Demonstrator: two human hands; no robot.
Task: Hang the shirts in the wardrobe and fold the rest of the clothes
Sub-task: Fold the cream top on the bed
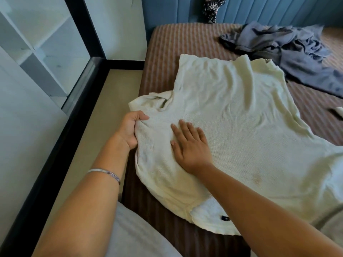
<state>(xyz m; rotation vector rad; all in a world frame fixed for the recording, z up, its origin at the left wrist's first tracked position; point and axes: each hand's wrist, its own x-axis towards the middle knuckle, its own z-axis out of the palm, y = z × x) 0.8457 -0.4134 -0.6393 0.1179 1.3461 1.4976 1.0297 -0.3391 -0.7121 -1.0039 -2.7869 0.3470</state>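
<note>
Gripping the cream knit shirt (232, 112) at its edge near the bed's (163, 45) side, the left hand (130, 127) bunches fabric while the right hand (189, 145) presses flat, fingers straight.

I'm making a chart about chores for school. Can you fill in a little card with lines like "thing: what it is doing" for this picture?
place: bed with striped brown cover
being folded: cream knit top, spread flat on the bed
left hand: grips a bunched edge of the top near the bed's side
right hand: lies flat on the top, fingers straight, pressing it down
waiting: grey clothes, crumpled in a heap farther back on the bed
on left wrist: thin silver bracelet
behind bed: blue padded headboard
</note>
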